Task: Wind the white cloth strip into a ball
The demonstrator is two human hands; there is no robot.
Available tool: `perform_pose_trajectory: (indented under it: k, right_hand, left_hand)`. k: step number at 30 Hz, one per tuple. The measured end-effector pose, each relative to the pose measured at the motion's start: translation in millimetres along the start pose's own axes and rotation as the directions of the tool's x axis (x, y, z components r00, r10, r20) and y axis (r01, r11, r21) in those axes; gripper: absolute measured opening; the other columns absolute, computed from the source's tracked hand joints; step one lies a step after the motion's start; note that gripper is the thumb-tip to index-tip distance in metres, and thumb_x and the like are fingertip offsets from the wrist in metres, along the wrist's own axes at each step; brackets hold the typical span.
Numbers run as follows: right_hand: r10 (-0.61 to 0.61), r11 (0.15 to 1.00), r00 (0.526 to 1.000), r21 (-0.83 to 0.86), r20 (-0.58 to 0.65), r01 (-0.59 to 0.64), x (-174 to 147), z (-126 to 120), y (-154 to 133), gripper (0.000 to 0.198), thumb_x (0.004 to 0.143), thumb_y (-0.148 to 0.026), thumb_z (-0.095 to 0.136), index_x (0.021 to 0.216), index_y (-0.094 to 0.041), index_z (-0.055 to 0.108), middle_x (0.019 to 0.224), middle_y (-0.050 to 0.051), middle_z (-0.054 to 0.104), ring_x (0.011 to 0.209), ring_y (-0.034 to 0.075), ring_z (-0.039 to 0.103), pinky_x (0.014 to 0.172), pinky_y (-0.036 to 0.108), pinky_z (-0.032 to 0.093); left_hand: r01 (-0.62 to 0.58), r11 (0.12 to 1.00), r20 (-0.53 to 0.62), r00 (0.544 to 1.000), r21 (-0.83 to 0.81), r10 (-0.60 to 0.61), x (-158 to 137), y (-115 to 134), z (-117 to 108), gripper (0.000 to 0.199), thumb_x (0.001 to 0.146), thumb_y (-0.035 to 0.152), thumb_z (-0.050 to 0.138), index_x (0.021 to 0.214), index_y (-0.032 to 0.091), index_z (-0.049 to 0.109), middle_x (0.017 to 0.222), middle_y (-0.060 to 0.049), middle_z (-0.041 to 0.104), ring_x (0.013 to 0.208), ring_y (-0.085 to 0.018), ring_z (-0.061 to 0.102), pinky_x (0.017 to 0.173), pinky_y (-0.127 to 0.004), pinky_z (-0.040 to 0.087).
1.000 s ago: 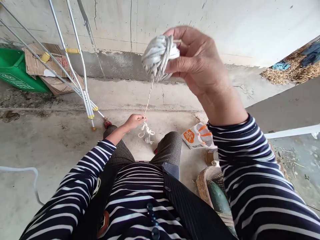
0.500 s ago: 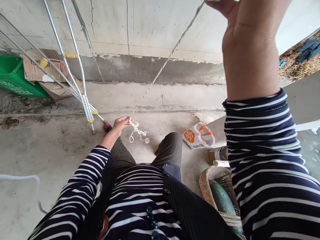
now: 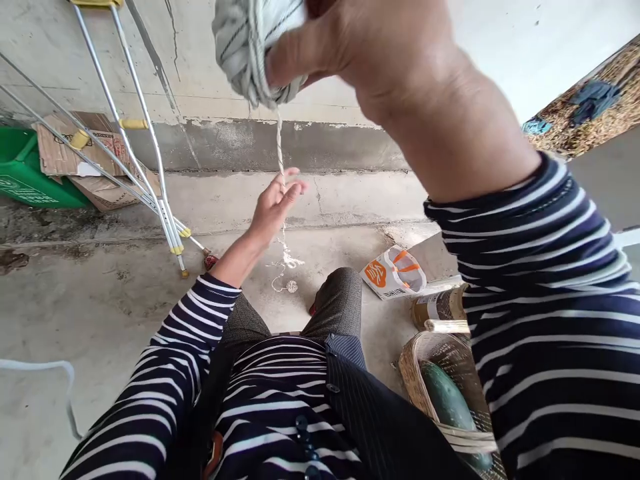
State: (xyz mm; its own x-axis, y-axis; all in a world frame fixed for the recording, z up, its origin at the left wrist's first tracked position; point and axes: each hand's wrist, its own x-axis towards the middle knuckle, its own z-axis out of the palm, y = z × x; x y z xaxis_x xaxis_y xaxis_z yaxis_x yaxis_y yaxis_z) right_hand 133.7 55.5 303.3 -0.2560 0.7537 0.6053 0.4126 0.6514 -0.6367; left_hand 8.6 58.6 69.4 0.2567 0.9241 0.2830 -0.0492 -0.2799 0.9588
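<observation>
My right hand is raised high and close to the camera, closed around a ball of yarn, whitish with thin dark strands. The top of the ball is cut off by the frame edge. A twisted strand of yarn hangs from it down to my left hand. There the fingers are stretched and apart, with the strand passing by them; whether they touch it I cannot tell. Below, a tangled white bunch of yarn hangs or lies over the floor, near a small wound ball.
Crutches lean on the wall at left, by a green bin and cardboard. At right are a white-orange box, a jar and a wicker basket holding a large green gourd.
My right hand has swung left and nearer, bringing the yarn ball into view. My left hand has moved up and right, and its fingers have opened from the tangled yarn, which is now lower.
</observation>
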Motion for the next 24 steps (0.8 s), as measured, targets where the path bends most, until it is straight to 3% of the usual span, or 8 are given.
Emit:
perform_pose_trajectory:
  k: [4, 7, 10, 12, 14, 19, 22, 24]
  right_hand:
    - [-0.169, 0.946, 0.985, -0.276, 0.018, 0.167, 2.0, 5.3, 40.8, 0.043, 0.055, -0.002, 0.080, 0.090, -0.020, 0.062, 0.094, -0.002, 0.062, 0.092, 0.015, 0.057, 0.088, 0.035, 0.056]
    - [-0.011, 0.931, 1.000, -0.366, -0.014, 0.005, -11.3, 2.6, 95.5, 0.047, 0.058, -0.003, 0.076, 0.099, -0.023, 0.064, 0.107, 0.004, 0.064, 0.098, 0.019, 0.051, 0.072, 0.033, 0.055]
    - [0.060, 0.939, 0.984, -0.345, 0.167, 0.001, -40.6, 5.9, 141.1, 0.035, 0.065, -0.014, 0.078, 0.096, -0.025, 0.069, 0.105, 0.005, 0.065, 0.095, 0.020, 0.052, 0.080, 0.037, 0.056]
    - [0.089, 0.950, 0.943, -0.312, 0.320, 0.016, -63.0, 9.0, 156.3, 0.032, 0.065, -0.024, 0.084, 0.095, -0.025, 0.073, 0.105, 0.006, 0.066, 0.100, 0.024, 0.056, 0.087, 0.040, 0.054]
    - [0.153, 0.968, 0.841, -0.250, 0.518, -0.022, -81.7, 9.7, 159.4, 0.030, 0.065, -0.027, 0.086, 0.094, -0.024, 0.075, 0.100, 0.005, 0.070, 0.099, 0.026, 0.061, 0.087, 0.040, 0.053]
    - [0.271, 0.865, 0.575, 0.067, 0.772, -0.497, -102.8, 4.5, 142.7, 0.039, 0.064, -0.021, 0.086, 0.101, -0.020, 0.074, 0.094, 0.002, 0.075, 0.085, 0.018, 0.066, 0.074, 0.030, 0.054]
    - [0.265, 0.680, 0.537, 0.239, 0.801, -0.693, -107.5, 5.8, 132.2, 0.046, 0.058, -0.014, 0.086, 0.101, -0.018, 0.071, 0.091, 0.001, 0.075, 0.079, 0.015, 0.067, 0.068, 0.026, 0.055]
    - [0.258, 0.593, 0.579, 0.346, 0.773, -0.727, -109.0, 8.1, 125.9, 0.051, 0.056, -0.013, 0.084, 0.104, -0.020, 0.069, 0.092, 0.000, 0.075, 0.077, 0.015, 0.068, 0.067, 0.026, 0.057]
  left_hand:
    - [-0.039, 0.998, 0.154, 0.988, 0.055, 0.030, -32.9, 23.7, 17.5, 0.053, 0.102, 0.065, 0.050, 0.107, 0.016, 0.070, 0.067, -0.002, 0.069, 0.071, -0.020, 0.072, 0.084, -0.035, 0.055]
    - [-0.086, 0.974, 0.180, 0.983, 0.210, 0.048, -50.5, 23.8, 2.5, 0.054, 0.102, 0.066, 0.048, 0.098, 0.016, 0.070, 0.059, 0.000, 0.066, 0.062, -0.017, 0.066, 0.078, -0.031, 0.051]
    - [-0.097, 0.947, 0.181, 0.983, 0.307, 0.042, -47.8, 27.7, -20.4, 0.053, 0.102, 0.064, 0.050, 0.092, 0.016, 0.070, 0.062, -0.001, 0.067, 0.064, -0.017, 0.067, 0.075, -0.028, 0.049]
    - [-0.094, 0.943, 0.170, 0.985, 0.319, 0.040, -38.7, 30.9, -33.8, 0.052, 0.101, 0.063, 0.053, 0.088, 0.016, 0.070, 0.062, -0.002, 0.068, 0.066, -0.018, 0.069, 0.076, -0.028, 0.049]
    - [-0.078, 0.950, 0.144, 0.989, 0.303, 0.035, -28.5, 30.2, -43.9, 0.051, 0.100, 0.063, 0.056, 0.086, 0.016, 0.070, 0.062, -0.002, 0.068, 0.069, -0.019, 0.070, 0.078, -0.029, 0.050]
    - [0.034, 0.994, 0.129, 0.991, 0.101, -0.046, -13.7, 6.8, -49.7, 0.052, 0.096, 0.065, 0.062, 0.086, 0.014, 0.070, 0.065, -0.005, 0.069, 0.073, -0.022, 0.072, 0.084, -0.034, 0.054]
    - [0.110, 0.993, 0.194, 0.976, -0.043, -0.100, -14.3, -10.5, -38.9, 0.054, 0.092, 0.068, 0.066, 0.089, 0.014, 0.071, 0.073, -0.007, 0.073, 0.072, -0.023, 0.072, 0.082, -0.037, 0.055]
    - [0.112, 0.989, 0.204, 0.975, -0.095, -0.091, -18.0, -19.3, -28.8, 0.057, 0.092, 0.071, 0.064, 0.085, 0.015, 0.071, 0.074, -0.008, 0.074, 0.077, -0.025, 0.073, 0.085, -0.039, 0.055]
